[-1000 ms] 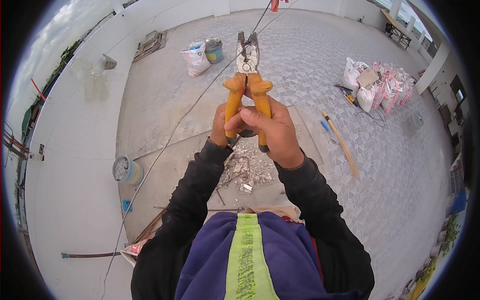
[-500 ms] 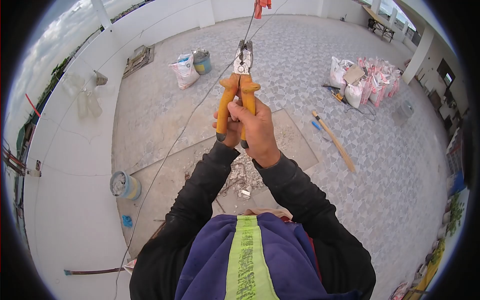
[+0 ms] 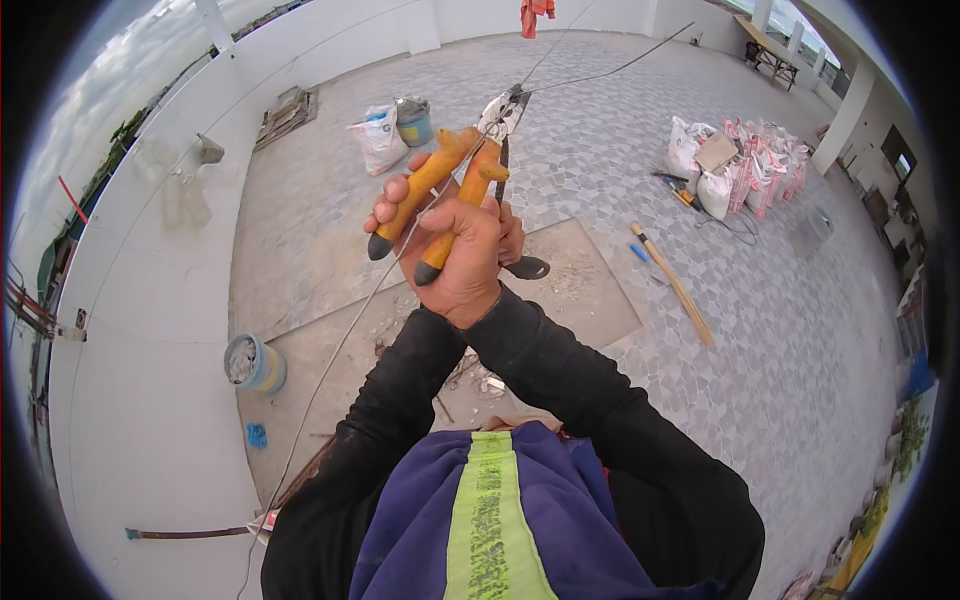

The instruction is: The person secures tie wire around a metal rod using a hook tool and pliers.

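Note:
Yellow-orange-handled pliers (image 3: 466, 205) point up and right in front of my chest, their handles a little apart. My right hand (image 3: 462, 240) is wrapped round the handles. Behind it, mostly hidden, my left hand (image 3: 511, 235) has its fingers round a dark-handled tool (image 3: 527, 268) whose upper part lies beside the pliers. A thin grey wire (image 3: 345, 340) rises from the lower left, passes over my right hand and meets the metal jaws (image 3: 500, 112). Beyond the jaws, a bent wire length (image 3: 625, 68) slants to the upper right.
A white sack (image 3: 380, 142) and bucket (image 3: 413, 122) stand ahead; several filled sacks (image 3: 765, 160) are at right. Wooden strips (image 3: 680, 293) lie on tiles. Another bucket (image 3: 254, 364) stands beside the white wall at left. Rubble and red cloth (image 3: 536, 15) are visible.
The pliers have tilted from upright toward the right, with their handles swung left. The dark tool now shows beneath my hands. The wire beyond the jaws slants right.

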Demonstrator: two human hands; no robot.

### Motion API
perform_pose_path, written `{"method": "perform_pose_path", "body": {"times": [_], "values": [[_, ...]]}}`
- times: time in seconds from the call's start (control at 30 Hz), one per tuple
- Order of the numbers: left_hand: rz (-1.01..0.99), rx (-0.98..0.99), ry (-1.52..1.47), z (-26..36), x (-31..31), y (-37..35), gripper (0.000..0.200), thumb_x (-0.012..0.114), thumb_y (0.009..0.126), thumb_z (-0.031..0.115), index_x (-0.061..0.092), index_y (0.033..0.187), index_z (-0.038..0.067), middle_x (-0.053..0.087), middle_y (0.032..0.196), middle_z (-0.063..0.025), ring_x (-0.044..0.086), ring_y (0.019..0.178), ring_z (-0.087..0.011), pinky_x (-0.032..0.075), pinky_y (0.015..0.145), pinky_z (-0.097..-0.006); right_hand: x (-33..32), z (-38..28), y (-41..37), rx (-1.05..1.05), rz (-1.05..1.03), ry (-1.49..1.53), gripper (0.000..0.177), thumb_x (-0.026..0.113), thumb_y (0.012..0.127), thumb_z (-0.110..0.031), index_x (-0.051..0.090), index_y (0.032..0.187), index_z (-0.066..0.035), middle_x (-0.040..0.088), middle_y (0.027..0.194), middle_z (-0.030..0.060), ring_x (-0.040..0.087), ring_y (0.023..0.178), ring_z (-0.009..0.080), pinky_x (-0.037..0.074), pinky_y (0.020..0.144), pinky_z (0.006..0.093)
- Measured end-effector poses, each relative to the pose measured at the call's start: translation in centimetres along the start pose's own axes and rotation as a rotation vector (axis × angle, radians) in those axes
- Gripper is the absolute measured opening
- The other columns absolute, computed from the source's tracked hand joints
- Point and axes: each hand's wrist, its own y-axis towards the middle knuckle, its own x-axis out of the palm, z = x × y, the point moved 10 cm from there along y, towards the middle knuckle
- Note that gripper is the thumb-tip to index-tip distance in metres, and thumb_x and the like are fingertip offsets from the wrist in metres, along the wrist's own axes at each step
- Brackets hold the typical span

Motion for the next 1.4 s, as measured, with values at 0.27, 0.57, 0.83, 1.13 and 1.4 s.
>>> {"method": "perform_pose_path", "body": {"times": [0.27,0.57,0.83,1.13,1.4], "values": [[-0.019,0.011,-0.159,0.4,-1.2,0.5,0.045,0.040,0.102,0.051,0.041,0.081,0.011,0.038,0.063,-0.0002,0.034,0.053,-0.0121,0.030,0.048,-0.0284,2.4,0.4,0.9,0.088,-0.086,-0.011,0.057,0.045,0.074,0.000,0.043,0.131,-0.005,0.056,0.109,0.0173,0.058,0.103,0.0314,0.045,0.099,0.0492],[0.255,0.216,0.423,3.5,-2.9,-0.1,0.048,0.041,0.103,0.048,0.046,0.072,0.011,0.042,0.057,0.0013,0.039,0.048,-0.0091,0.031,0.045,-0.0234,-5.5,-8.5,-8.2,0.400,0.161,-1.061,0.041,0.059,0.091,-0.010,0.051,0.129,0.003,0.062,0.102,0.0112,0.065,0.091,0.0175,0.056,0.076,0.0295],[0.142,0.093,0.164,2.1,0.2,-0.4,0.051,0.036,0.104,0.050,0.032,0.069,0.014,0.029,0.054,0.0035,0.026,0.046,-0.0069,0.024,0.041,-0.0245,3.0,-18.6,-4.5,0.400,0.057,-2.220,0.040,0.058,0.099,-0.033,0.062,0.124,-0.001,0.058,0.067,-0.0004,0.062,0.064,0.0109,0.051,0.061,0.0241],[0.142,0.127,0.250,2.3,0.6,-0.3,0.051,0.037,0.104,0.049,0.032,0.069,0.013,0.032,0.055,0.0027,0.029,0.047,-0.0066,0.025,0.042,-0.0236,8.6,-18.6,-0.5,0.737,0.063,-2.334,0.046,0.055,0.099,-0.041,0.061,0.120,-0.001,0.063,0.079,0.0057,0.068,0.068,0.0140,0.054,0.065,0.0257],[0.132,0.186,0.341,2.7,0.4,-0.2,0.051,0.037,0.105,0.047,0.033,0.067,0.013,0.034,0.056,0.0024,0.030,0.048,-0.0059,0.026,0.043,-0.0231,10.1,-19.3,0.9,0.965,0.176,-2.422,0.048,0.057,0.097,-0.039,0.055,0.128,-0.003,0.069,0.094,0.0128,0.073,0.069,0.0222,0.061,0.064,0.0376]]}}
